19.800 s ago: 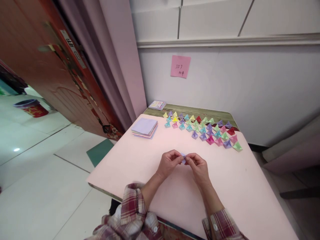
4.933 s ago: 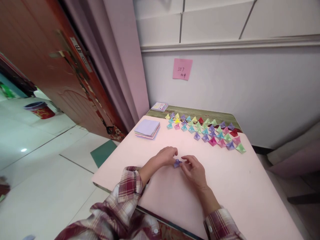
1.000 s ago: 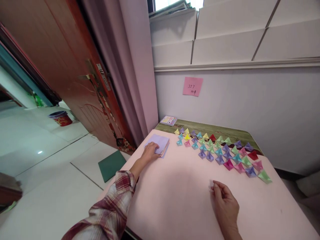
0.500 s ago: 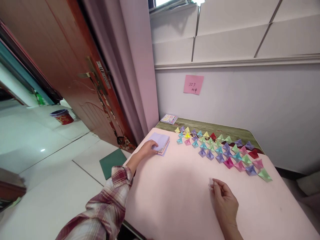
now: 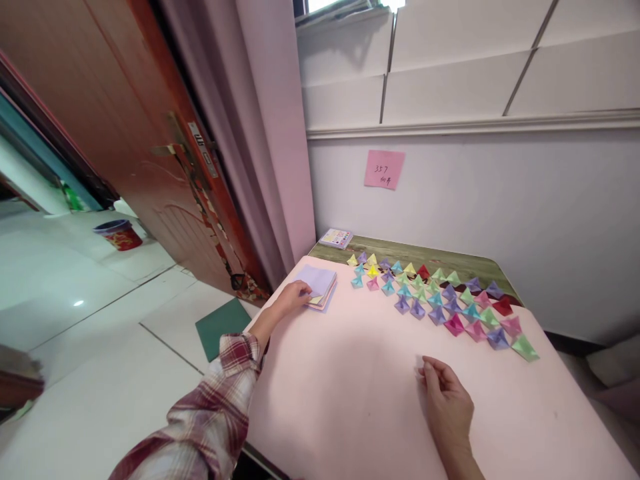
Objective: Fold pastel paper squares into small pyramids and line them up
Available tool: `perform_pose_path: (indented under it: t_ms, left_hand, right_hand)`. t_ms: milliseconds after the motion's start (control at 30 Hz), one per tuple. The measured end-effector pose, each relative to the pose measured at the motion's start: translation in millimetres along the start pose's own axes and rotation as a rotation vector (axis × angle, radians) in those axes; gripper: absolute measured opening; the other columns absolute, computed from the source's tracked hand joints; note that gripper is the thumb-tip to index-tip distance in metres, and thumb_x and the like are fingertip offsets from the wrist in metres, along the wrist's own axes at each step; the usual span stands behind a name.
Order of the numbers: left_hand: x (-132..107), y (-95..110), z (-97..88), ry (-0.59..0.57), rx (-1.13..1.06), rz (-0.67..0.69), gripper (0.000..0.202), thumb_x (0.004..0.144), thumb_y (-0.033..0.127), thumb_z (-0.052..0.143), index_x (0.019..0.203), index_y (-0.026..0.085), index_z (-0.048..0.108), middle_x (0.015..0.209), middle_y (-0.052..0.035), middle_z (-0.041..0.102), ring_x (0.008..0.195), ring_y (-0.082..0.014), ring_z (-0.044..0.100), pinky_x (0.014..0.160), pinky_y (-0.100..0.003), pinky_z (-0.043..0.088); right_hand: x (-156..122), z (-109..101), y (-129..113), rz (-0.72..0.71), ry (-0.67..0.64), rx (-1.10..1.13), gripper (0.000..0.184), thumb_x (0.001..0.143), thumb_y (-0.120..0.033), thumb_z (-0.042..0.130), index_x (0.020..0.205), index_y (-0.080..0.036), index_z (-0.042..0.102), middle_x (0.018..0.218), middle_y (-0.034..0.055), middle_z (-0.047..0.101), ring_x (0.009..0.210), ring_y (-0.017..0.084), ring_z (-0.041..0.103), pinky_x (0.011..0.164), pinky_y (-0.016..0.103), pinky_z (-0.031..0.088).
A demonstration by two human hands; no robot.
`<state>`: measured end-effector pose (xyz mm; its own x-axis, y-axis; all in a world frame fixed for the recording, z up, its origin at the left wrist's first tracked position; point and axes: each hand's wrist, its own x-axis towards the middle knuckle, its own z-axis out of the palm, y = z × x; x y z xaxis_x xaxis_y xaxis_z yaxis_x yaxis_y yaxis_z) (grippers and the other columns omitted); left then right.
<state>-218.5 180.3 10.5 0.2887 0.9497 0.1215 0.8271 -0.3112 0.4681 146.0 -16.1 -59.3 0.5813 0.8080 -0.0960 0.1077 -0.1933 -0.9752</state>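
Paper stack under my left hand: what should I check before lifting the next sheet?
Left hand touching the near edge of the paper stack: ok.
Only one sheet separated: cannot tell.
Stack edges aligned: not ok, lower sheets stick out.
Right hand resting on the pink table, apart from the stack: ok.
Right hand empty: cannot tell.
Folded pieces in rows, clear of the stack: ok.

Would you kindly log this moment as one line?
left hand: on near corner of paper stack | right hand: resting on pink table | folded pieces: rows at far side
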Motion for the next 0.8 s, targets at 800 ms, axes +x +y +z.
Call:
perform_pose_path:
  t_ms: [800]
  left_hand:
    - [-98.1, 143.4, 120.5, 0.096, -0.115, 0.437, 0.022, 0.089, 0.013, 0.044, 0.095, 0.022, 0.063, 0.110, -0.0074, 0.064, 0.103, -0.0191, 0.060, 0.089, -0.036, 0.052]
  right_hand:
    - [3.5, -4.2, -12.7, -0.384, 0.055, -0.134, 0.053, 0.081, -0.031, 0.053, 0.132, -0.020, 0.047, 0.114, 0.0095, 0.059, 0.089, 0.019, 0.060, 0.080, 0.033, 0.051]
